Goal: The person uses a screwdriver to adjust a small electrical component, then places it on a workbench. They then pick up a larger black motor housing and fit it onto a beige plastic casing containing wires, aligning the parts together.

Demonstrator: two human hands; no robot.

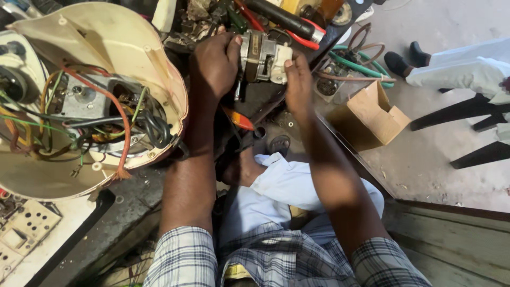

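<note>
Together, two hands, left hand (pixel 215 64) and right hand (pixel 297 82), clamp one small motor (pixel 263 57) (metal, cream-ended); one opened cream housing (pixel 106 37) lies left.

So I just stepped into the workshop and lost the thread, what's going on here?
A seated person holds a small electric motor up between both hands: the left hand grips its left side, the right hand steadies the pale right end. To the left an opened cream appliance housing lies with its coloured wires exposed. Red-handled pliers and a coiled green hose lie behind the motor, and an open cardboard box sits on the floor.
</note>
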